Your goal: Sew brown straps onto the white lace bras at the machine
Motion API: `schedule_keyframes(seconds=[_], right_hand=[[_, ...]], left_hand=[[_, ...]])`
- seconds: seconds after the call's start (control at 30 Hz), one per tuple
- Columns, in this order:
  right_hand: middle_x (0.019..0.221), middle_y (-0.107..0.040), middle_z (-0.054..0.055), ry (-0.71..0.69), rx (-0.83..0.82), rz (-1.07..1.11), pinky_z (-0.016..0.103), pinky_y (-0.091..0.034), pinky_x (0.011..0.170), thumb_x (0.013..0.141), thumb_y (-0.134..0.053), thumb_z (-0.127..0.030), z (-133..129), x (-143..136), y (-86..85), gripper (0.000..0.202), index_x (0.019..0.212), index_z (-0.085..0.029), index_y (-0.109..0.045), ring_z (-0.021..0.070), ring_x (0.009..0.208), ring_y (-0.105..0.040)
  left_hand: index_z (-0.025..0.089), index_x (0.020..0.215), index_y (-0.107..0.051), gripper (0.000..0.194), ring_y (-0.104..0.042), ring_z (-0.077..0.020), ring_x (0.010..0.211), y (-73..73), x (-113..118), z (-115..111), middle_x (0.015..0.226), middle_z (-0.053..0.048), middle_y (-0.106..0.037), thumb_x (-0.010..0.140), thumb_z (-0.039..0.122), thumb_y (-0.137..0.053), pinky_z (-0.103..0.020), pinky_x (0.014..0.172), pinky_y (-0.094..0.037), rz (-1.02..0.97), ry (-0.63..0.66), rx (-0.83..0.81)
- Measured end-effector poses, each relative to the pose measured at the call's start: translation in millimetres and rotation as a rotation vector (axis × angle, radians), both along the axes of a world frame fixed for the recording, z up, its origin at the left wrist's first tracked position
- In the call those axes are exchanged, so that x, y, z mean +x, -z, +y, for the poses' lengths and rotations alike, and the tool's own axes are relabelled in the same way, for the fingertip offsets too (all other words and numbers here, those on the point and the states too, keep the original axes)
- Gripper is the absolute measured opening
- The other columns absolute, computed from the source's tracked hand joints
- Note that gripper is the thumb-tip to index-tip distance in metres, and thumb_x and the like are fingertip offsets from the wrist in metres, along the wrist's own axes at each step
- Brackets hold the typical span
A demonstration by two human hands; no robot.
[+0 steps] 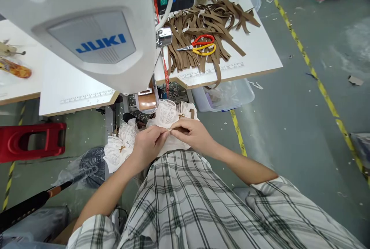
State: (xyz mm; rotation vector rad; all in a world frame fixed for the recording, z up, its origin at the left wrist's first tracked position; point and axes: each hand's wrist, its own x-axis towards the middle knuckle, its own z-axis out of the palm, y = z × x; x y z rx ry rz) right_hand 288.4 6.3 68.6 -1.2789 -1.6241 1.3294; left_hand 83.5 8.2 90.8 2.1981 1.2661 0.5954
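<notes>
White lace bras (166, 113) with small brown bows lie in front of me, below the head of a JUKI sewing machine (101, 41). My left hand (148, 143) and my right hand (192, 133) meet over them, fingertips almost touching. Both hands are closed in a pinch on a small whitish bit at the garment's edge, too small to make out fully. Another lace cup (120, 147) with a brown bow hangs to the left of my left hand.
Brown fabric strips (202, 25) lie heaped on the white table (260, 58), with red-and-yellow scissors (204, 45) on top. Under the table edge sits a clear plastic bin (243, 95). A red stool (33, 141) stands at left. Yellow-black tape (306, 62) marks the floor.
</notes>
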Motion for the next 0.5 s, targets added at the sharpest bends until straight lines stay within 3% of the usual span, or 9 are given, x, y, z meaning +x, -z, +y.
schedule_keyframes(seconds=[0.1,0.17,0.23,0.33,0.4,0.5], right_hand=[[0.072,-0.059,-0.001,0.104,-0.179,0.236,0.025,-0.04,0.059,0.085,-0.067,-0.042,3,2,7.1,0.023,0.085,-0.019,-0.067,0.0115,0.062,-0.05],[0.069,-0.057,-0.002,0.009,-0.181,0.248,0.025,-0.04,0.058,0.085,-0.067,-0.043,7,4,6.6,0.024,0.084,-0.019,-0.066,0.0109,0.058,-0.047],[0.079,-0.062,0.002,-0.178,-0.02,0.141,0.028,-0.045,0.068,0.087,-0.067,-0.04,9,5,1.7,0.02,0.084,-0.019,-0.07,0.0135,0.07,-0.055],[0.111,-0.064,0.008,-0.422,0.236,-0.003,0.03,-0.047,0.087,0.091,-0.064,-0.033,9,2,-7.8,0.015,0.089,-0.021,-0.073,0.0184,0.102,-0.06],[0.107,-0.066,0.006,-0.51,0.316,-0.051,0.026,-0.047,0.082,0.095,-0.058,-0.03,8,-2,-10.8,0.016,0.094,-0.021,-0.071,0.0157,0.098,-0.062],[0.089,-0.068,0.004,-0.518,0.503,-0.106,0.023,-0.046,0.068,0.099,-0.05,-0.025,6,-6,-8.7,0.02,0.095,-0.019,-0.069,0.013,0.08,-0.062]], left_hand=[[0.019,0.102,-0.07,0.02,-0.067,-0.0133,0.075,-5.0,-9,4,0.085,-0.003,-0.074,0.097,0.026,-0.052,-0.023,0.065,-0.05,-0.06,0.044,-0.07],[0.02,0.105,-0.068,0.019,-0.067,-0.0124,0.072,-10.6,-15,7,0.086,-0.001,-0.074,0.096,0.026,-0.053,-0.022,0.062,-0.048,-0.055,0.049,-0.122],[0.021,0.099,-0.067,0.015,-0.063,-0.0106,0.064,-16.7,-19,8,0.081,0.001,-0.072,0.095,0.028,-0.054,-0.021,0.056,-0.045,-0.01,0.063,-0.166],[0.02,0.092,-0.064,0.013,-0.061,-0.0097,0.062,-23.2,-21,8,0.078,0.002,-0.07,0.095,0.025,-0.052,-0.021,0.057,-0.043,0.022,0.125,-0.131],[0.02,0.091,-0.064,0.011,-0.062,-0.0103,0.067,-25.5,-20,8,0.081,0.001,-0.07,0.095,0.022,-0.053,-0.021,0.061,-0.044,-0.006,0.147,-0.09],[0.02,0.092,-0.065,0.009,-0.063,-0.0113,0.073,-29.1,-22,7,0.085,0.0,-0.069,0.094,0.022,-0.056,-0.022,0.064,-0.047,-0.059,0.131,-0.15]])
